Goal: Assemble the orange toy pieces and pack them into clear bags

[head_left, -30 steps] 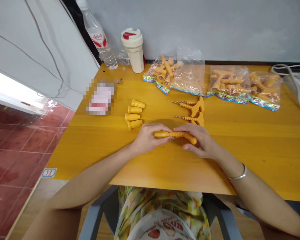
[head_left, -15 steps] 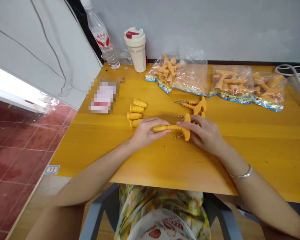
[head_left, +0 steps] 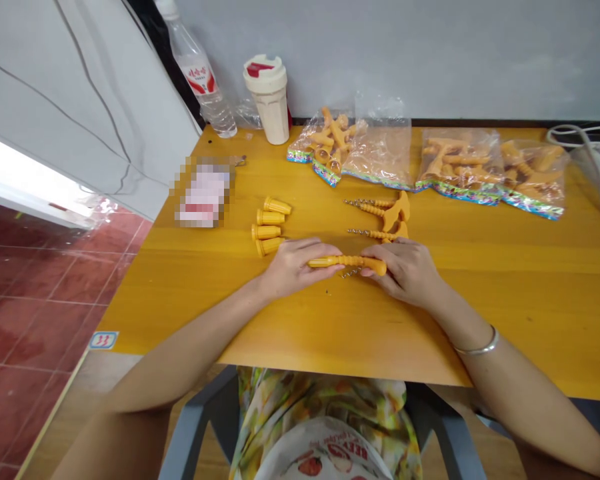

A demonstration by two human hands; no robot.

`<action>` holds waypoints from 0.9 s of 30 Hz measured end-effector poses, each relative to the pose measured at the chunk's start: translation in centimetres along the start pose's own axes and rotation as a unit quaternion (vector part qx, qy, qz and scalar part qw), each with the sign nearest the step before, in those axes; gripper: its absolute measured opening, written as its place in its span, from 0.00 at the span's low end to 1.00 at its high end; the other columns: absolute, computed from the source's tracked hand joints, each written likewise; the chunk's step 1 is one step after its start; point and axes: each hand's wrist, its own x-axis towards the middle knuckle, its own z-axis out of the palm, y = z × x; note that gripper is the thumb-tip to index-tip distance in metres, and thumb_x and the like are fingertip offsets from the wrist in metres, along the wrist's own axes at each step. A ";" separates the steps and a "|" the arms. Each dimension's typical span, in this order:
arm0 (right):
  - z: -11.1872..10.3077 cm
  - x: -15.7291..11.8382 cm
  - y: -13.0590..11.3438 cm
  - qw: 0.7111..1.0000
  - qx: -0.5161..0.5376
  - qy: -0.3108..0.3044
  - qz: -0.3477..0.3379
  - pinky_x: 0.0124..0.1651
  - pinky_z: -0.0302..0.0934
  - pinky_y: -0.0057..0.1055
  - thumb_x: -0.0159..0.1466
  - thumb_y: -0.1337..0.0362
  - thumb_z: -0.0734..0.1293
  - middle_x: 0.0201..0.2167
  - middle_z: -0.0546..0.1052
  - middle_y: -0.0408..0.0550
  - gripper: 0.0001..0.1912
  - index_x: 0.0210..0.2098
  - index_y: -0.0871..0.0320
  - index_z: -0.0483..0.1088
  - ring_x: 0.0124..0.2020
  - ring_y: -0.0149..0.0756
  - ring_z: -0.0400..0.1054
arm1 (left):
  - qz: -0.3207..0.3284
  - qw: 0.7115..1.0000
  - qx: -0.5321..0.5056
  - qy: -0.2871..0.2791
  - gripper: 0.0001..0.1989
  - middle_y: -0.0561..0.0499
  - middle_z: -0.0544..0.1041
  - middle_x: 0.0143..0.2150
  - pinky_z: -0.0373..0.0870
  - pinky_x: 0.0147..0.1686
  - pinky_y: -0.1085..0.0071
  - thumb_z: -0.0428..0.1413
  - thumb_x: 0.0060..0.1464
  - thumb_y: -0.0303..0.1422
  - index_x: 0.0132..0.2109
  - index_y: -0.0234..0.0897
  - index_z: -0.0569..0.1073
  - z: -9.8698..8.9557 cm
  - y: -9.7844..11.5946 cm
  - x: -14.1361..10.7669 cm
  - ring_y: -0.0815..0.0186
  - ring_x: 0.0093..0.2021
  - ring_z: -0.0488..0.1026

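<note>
2 hands, both grasping: L hand (head_left: 295, 267) pinches 1 cap (head_left: 323, 263), R hand (head_left: 413, 272) has the handle end of 1 corkscrew (head_left: 351, 261); the two are in line, meeting btwn the hands, held above the surface (head_left: 340, 333). 1 metal spiral (head_left: 350, 273) shows just below, rest hidden by R hand. 1 bangle (head_left: 483, 343) on R wrist. Beyond the hands, approx. 3 loose corkscrews (head_left: 393, 215) on R side, overlapping, exact no. unclear; on L, 4 loose caps (head_left: 271, 217) in a col. Further out: 1 blurred card (head_left: 203, 193) far L, 3 bags (head_left: 460, 163) w/ orange parts + 1 flat bag (head_left: 380, 157) along the back, 1 cup (head_left: 273, 107), 1 bottle (head_left: 200, 80).
</note>
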 end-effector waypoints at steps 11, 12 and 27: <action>-1.2 -0.2 2.0 0.997 0.014 0.028 0.065 0.36 0.61 0.35 0.73 0.57 0.56 0.34 0.81 0.50 0.17 0.49 0.56 0.72 0.31 0.38 0.73 | -0.027 0.995 0.093 0.035 0.09 0.50 0.81 0.33 0.68 0.36 0.68 0.60 0.59 0.39 0.39 0.38 0.78 -1.4 -0.9 0.3 0.67 0.30 0.73; -1.4 -0.3 2.5 0.996 -0.005 0.033 0.082 0.36 0.60 0.36 0.72 0.58 0.57 0.35 0.81 0.50 0.16 0.48 0.56 0.73 0.31 0.39 0.73 | -0.024 0.993 0.115 0.026 0.09 0.50 0.81 0.34 0.67 0.37 0.67 0.59 0.59 0.39 0.40 0.39 0.78 -1.5 -1.1 0.3 0.66 0.31 0.72; -2.4 -0.3 3.8 0.986 -0.033 -0.149 0.062 0.40 0.54 0.36 0.65 0.50 0.67 0.36 0.76 0.52 0.16 0.44 0.51 0.79 0.39 0.43 0.68 | 0.042 0.954 0.277 -0.110 0.06 0.50 0.79 0.38 0.57 0.36 0.65 0.55 0.62 0.34 0.38 0.40 0.76 -1.0 1.1 -0.4 0.64 0.37 0.68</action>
